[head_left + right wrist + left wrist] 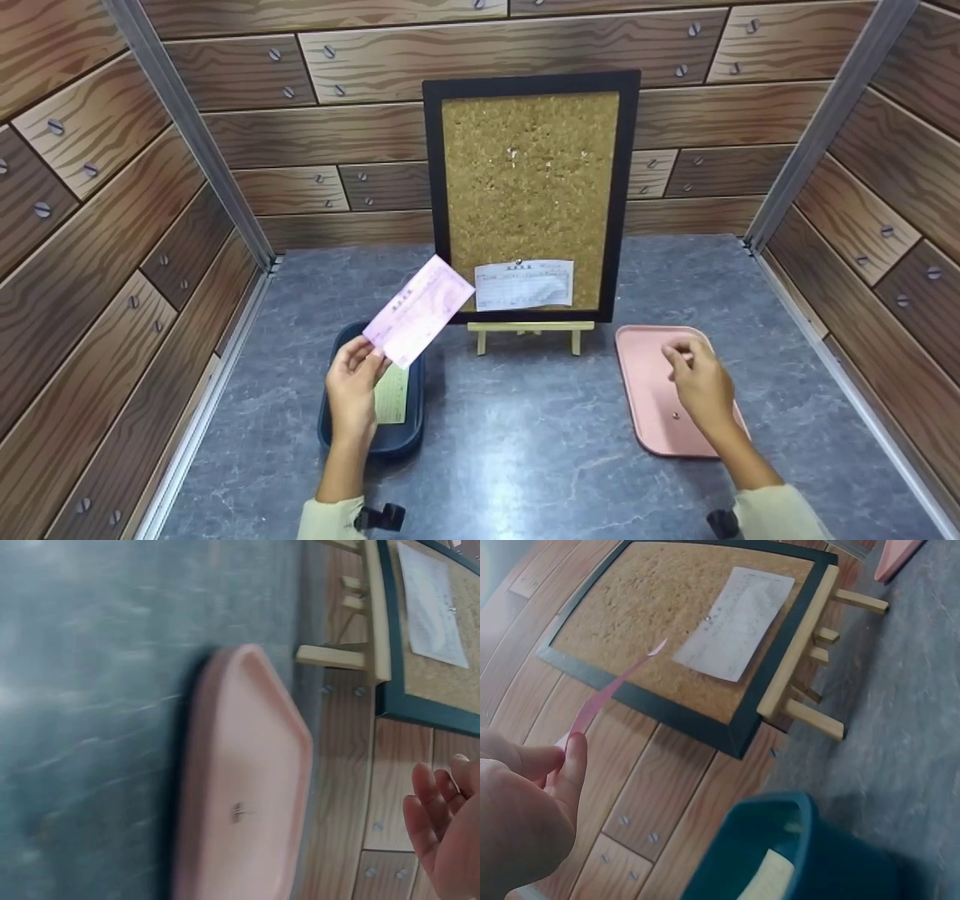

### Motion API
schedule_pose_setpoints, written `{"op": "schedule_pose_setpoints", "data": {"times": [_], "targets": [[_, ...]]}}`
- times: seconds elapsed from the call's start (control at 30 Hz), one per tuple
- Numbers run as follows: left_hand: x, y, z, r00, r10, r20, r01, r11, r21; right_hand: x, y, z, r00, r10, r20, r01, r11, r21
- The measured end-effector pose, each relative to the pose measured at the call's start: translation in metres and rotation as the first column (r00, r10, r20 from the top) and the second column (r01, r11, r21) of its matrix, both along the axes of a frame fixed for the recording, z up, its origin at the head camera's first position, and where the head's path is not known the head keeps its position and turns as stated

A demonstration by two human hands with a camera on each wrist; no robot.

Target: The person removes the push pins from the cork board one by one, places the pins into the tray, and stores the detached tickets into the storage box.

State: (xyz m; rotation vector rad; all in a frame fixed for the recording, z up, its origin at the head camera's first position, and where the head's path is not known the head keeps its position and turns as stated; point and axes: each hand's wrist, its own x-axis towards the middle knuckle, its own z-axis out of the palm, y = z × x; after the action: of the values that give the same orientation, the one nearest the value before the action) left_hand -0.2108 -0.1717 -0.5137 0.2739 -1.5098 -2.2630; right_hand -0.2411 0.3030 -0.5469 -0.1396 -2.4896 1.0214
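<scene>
My left hand [354, 382] pinches one corner of a pink printed slip [420, 311], held up above the dark blue tray [416, 435]. The left wrist view shows that slip edge-on and bent. A yellow-green slip [391, 397] lies in the blue tray. My right hand [701, 382] is over the pink tray [649, 420], its fingers bent and thumb near the index finger; whether something small is between them is hidden. One metal pushpin [238, 811] lies in the pink tray. A white slip [525, 289] hangs low on the cork board [532, 180], pinned at its top edge.
The black-framed board leans on a small wooden easel [530, 327] at the back of the grey marbled table [510, 420]. Wood-patterned walls [360, 135] with metal corner posts [202, 135] enclose the table at the back and both sides.
</scene>
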Motion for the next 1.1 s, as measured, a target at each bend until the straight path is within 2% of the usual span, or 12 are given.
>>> {"op": "schedule_pose_setpoints", "data": {"times": [0.1, 0.27, 0.47, 0.6, 0.83, 1.1], "targets": [[0.006, -0.004, -0.007, 1.000, 0.012, 0.018, -0.012, 1.000, 0.001, 0.006, 0.008, -0.008, 0.998, -0.020, 0.055, 0.019, 1.000, 0.006], [0.016, -0.013, -0.021, 0.998, 0.045, 0.052, -0.046, 0.999, 0.008, 0.013, 0.018, -0.020, 0.991, -0.013, 0.135, 0.009, 1.000, 0.027], [0.027, -0.022, -0.034, 0.991, 0.082, 0.107, -0.079, 0.996, -0.033, 0.023, 0.027, -0.029, 0.979, -0.014, 0.203, 0.004, 0.999, 0.048], [0.034, -0.028, -0.040, 0.986, 0.103, 0.130, -0.098, 0.994, -0.049, 0.026, 0.029, -0.034, 0.973, -0.005, 0.231, -0.011, 0.998, 0.066], [0.046, -0.037, -0.049, 0.968, 0.147, 0.202, -0.129, 0.987, -0.099, 0.029, 0.032, -0.040, 0.963, 0.008, 0.271, -0.029, 0.997, 0.073], [0.050, -0.043, -0.054, 0.952, 0.172, 0.254, -0.142, 0.981, -0.132, 0.030, 0.034, -0.047, 0.957, 0.023, 0.289, -0.057, 0.993, 0.108]]}}
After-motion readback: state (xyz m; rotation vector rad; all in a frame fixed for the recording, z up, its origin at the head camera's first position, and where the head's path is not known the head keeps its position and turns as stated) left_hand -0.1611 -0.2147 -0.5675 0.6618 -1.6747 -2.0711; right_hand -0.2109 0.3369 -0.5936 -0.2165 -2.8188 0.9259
